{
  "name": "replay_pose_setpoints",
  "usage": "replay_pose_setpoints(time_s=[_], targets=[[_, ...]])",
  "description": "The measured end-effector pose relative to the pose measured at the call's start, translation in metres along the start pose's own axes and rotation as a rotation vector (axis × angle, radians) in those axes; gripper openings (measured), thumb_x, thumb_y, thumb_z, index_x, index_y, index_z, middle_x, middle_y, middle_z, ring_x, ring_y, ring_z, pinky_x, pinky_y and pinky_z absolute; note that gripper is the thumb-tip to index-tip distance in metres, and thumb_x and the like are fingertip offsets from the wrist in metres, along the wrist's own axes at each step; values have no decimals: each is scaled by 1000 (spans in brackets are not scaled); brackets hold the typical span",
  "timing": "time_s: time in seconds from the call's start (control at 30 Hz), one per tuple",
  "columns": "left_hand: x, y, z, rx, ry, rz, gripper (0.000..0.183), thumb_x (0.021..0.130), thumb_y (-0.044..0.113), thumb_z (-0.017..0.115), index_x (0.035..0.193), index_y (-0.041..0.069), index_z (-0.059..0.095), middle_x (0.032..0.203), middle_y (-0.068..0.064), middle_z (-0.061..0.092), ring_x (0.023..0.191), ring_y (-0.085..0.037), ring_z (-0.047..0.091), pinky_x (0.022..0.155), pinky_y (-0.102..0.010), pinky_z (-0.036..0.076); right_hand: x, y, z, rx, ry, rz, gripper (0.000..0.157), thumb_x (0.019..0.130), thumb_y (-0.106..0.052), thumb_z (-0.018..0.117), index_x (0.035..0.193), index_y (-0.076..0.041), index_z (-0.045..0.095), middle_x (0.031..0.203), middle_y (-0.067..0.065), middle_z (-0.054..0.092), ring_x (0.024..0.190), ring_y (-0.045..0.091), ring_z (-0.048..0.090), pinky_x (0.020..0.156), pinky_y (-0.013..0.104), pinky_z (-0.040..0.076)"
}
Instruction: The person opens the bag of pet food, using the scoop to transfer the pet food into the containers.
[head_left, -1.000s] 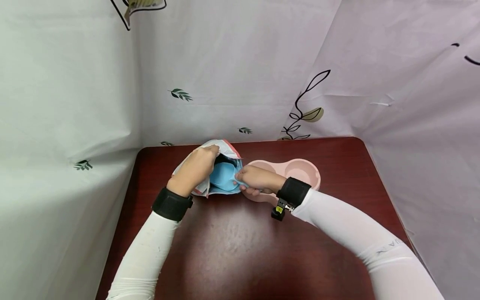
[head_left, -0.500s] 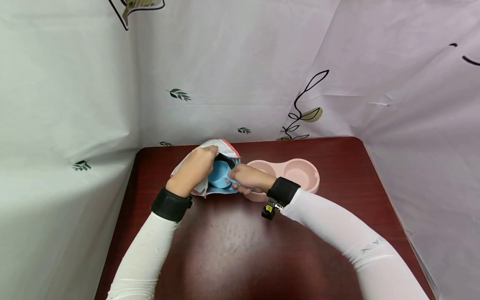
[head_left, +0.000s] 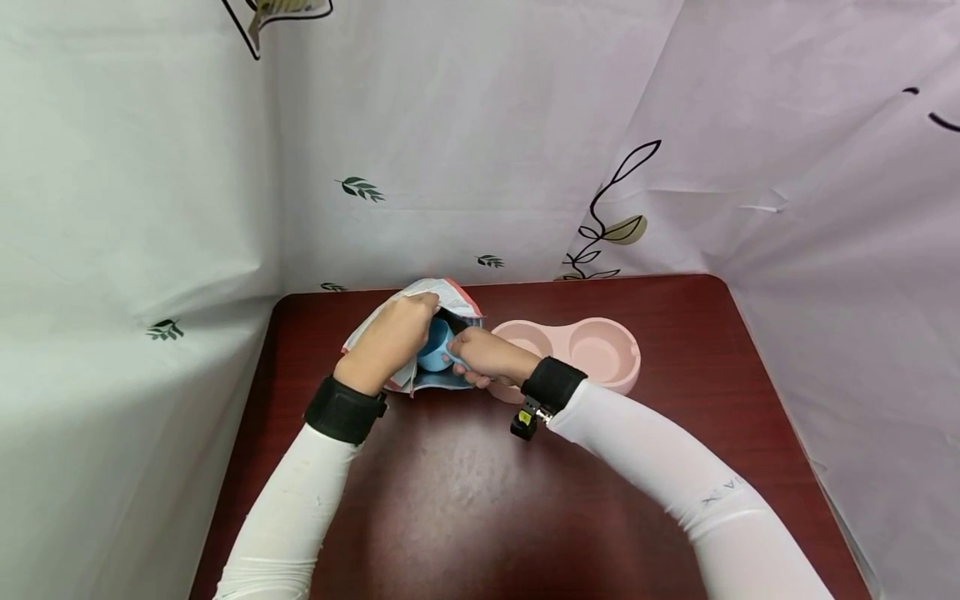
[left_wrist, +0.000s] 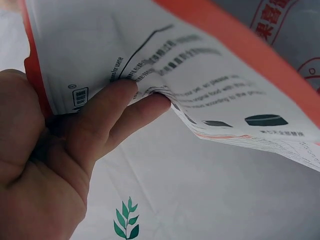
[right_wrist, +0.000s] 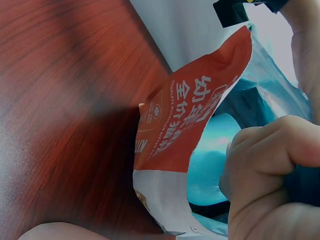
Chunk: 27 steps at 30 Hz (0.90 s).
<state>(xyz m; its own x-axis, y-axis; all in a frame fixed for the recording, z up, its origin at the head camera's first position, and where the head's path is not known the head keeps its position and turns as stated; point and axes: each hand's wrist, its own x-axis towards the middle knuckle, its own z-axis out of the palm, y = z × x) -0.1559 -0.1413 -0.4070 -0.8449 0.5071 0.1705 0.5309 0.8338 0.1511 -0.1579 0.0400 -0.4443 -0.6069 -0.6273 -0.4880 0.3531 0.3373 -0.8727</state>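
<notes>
A kitten food bag with an orange-red and white front stands at the table's back, its mouth facing the right. My left hand pinches the upper edge of the mouth; in the left wrist view the hand's fingers lie along the printed wall. A light blue scoop sits inside the mouth, its cup tilted toward the left. My right hand grips the scoop's handle at the opening. In the right wrist view the blue cup is partly behind the bag's front. The bag's contents are hidden.
A pink double pet bowl is on the dark red wooden table, just right of the bag. My right hand and wrist overlap its left half. White patterned cloth hangs behind the table.
My right hand has moved left, taking the scoop deeper into the bag and turning its cup leftward. The left hand keeps its hold on the bag's edge.
</notes>
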Motion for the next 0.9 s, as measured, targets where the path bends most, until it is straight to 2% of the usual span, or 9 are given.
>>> replay_pose_setpoints(time_s=[0.17, 0.3, 0.43, 0.53, 0.63, 0.7, 0.8, 0.9], targets=[[0, 1, 1, -17, -2, 2, 19, 104, -2, 49, 90, -1, 62, 76, -12, 58, 66, -19, 59, 56, -29, 42, 4, 1, 2, 29, 8, -2, 41, 114, -18, 29, 115, 14, 55, 70, 0, 43, 44, 6, 25, 42, 21, 26], [0, 0, 3, -11, 12, 5, 21, 105, -2, 48, 89, -1, 62, 75, -11, 57, 65, -18, 59, 55, -29, 42, 5, 1, 4, 24, 24, -6, 40, 114, -17, 30, 113, 12, 56, 70, 1, 43, 44, 6, 25, 42, 22, 26], [0, 0, 2, -13, 20, 8, 20, 104, -3, 49, 88, 0, 61, 76, -11, 57, 68, -21, 63, 56, -30, 45, 8, 2, 8, 20, 29, -21, 34, 114, -16, 30, 98, 5, 51, 70, 1, 43, 44, 6, 27, 43, 21, 26], [1, -1, 2, -28, 14, 7, 21, 104, -2, 48, 87, 0, 60, 74, -10, 55, 67, -20, 60, 57, -29, 43, 11, 4, 11, 24, 55, -26, 31, 113, -16, 31, 91, -1, 46, 69, 1, 43, 44, 6, 27, 43, 21, 27], [1, -1, 1, -32, 1, 3, 23, 106, -1, 47, 86, 1, 60, 72, -8, 52, 65, -18, 54, 58, -29, 40, 13, 8, 12, 34, 75, -32, 29, 113, -17, 32, 97, 1, 48, 70, 2, 43, 45, 7, 27, 43, 20, 27], [1, -2, 1, -28, -4, 2, 24, 106, 0, 47, 85, 1, 59, 71, -8, 51, 64, -17, 53, 58, -29, 39, 13, 12, 14, 37, 81, -41, 30, 114, -18, 33, 106, 5, 50, 72, 2, 44, 46, 7, 28, 43, 21, 27], [0, -3, 1, -26, -12, 1, 24, 106, 0, 47, 85, 2, 59, 71, -8, 51, 64, -17, 54, 58, -29, 40, 12, 14, 15, 33, 86, -59, 33, 114, -20, 33, 117, 8, 50, 73, 2, 45, 47, 8, 29, 45, 22, 28], [1, -4, 1, -37, -8, -8, 25, 107, 2, 47, 85, 2, 59, 72, -8, 51, 66, -20, 56, 59, -31, 43, 8, 14, 15, 28, 91, -74, 36, 114, -21, 34, 120, 9, 51, 74, 2, 45, 46, 9, 29, 45, 23, 29]])
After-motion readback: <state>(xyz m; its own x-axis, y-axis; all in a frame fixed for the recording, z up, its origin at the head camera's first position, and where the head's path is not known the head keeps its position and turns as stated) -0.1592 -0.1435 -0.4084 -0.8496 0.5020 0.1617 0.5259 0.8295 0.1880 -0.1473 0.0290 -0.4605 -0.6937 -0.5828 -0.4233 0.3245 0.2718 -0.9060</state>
